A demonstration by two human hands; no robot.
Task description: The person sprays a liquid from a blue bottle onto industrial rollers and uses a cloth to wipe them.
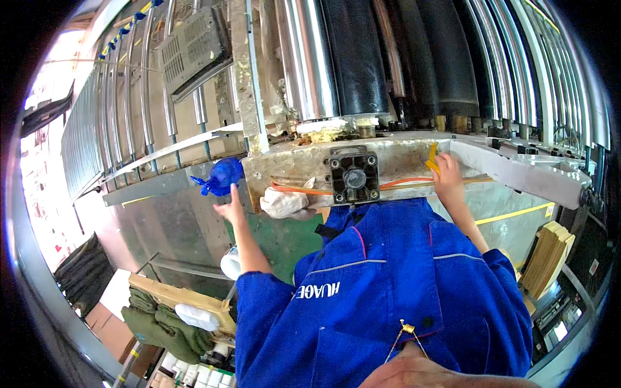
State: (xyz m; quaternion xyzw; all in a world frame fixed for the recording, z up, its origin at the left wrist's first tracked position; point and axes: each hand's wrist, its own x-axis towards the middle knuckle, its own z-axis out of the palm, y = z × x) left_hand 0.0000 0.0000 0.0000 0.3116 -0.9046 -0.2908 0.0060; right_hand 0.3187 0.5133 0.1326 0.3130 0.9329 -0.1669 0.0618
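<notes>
A crumpled blue bundle (225, 172) sits at the machine's edge, just beyond the fingertips of the worker's left hand (231, 208), whose fingers are spread; whether they touch it, I cannot tell. Next comes a white cloth (284, 202) on the metal beam (297, 161), then a square black block (353, 177). Well apart from the left, the right hand (447, 178) pinches a bent yellow piece (431, 156) jutting out beyond its fingers.

2 hands: left hand (234, 208) 9 o'clock, right hand (448, 181) 3, 1 yellow tool (432, 158) at 2:30, 1 blue bundle (224, 174) at 9, 1 rag (283, 202) at 9
</notes>
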